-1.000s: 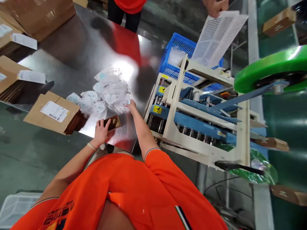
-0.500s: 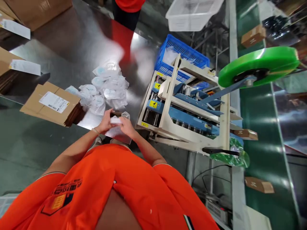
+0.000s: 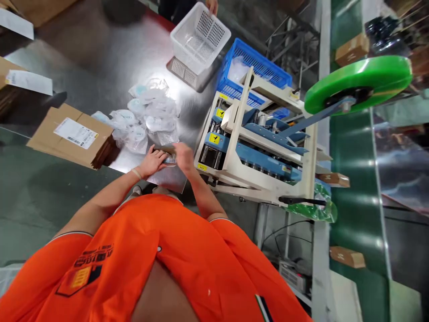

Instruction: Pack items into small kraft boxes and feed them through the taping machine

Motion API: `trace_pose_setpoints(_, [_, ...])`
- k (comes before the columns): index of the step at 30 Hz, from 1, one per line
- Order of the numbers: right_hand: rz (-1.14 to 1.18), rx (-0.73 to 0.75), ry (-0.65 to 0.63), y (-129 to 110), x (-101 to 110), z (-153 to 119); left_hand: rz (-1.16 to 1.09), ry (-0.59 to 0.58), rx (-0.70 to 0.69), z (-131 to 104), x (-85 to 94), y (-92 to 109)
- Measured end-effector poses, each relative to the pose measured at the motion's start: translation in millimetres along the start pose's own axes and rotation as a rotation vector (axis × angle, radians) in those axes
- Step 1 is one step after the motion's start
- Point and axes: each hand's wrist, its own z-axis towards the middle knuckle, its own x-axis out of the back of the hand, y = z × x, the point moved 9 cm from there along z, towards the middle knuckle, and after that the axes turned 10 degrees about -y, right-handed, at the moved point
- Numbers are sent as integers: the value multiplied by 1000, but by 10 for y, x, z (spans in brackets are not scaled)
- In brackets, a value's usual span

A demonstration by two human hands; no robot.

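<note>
A small cardboard box [image 3: 166,149] lies at the near edge of the metal table [image 3: 117,53], with clear wrapping showing inside it. My left hand [image 3: 152,163] grips the box from its left, fingers reaching over its near side. At the right end of the box is my right hand [image 3: 184,157], blurred and curled closed; what its fingers hold is hidden. Just beyond the hands spreads a pile of clear bubble-wrapped packets [image 3: 150,112] with pale round items inside. To the left sits a stack of flat cardboard boxes [image 3: 72,136], a white label on its top.
A roller machine [image 3: 258,147] with a green tape roll [image 3: 358,85] stands on the right, beside a green conveyor [image 3: 355,147] carrying small boxes. Behind it is a blue crate [image 3: 254,67]. Another person's hand [image 3: 212,6] holds a white basket [image 3: 200,38] at the table's far side.
The white packet between my hands is no longer seen there; my right hand has moved slightly right and up. The white basket has come left and down over the table.
</note>
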Motion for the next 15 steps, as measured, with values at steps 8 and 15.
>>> trace_pose_setpoints(8, [264,-101,-193,226,-517,31,-62,-65,47,58,-7,19])
trace_pose_setpoints(15, [-58,320,-397,177,-534,-296,-758,248,129,-334,100,-611])
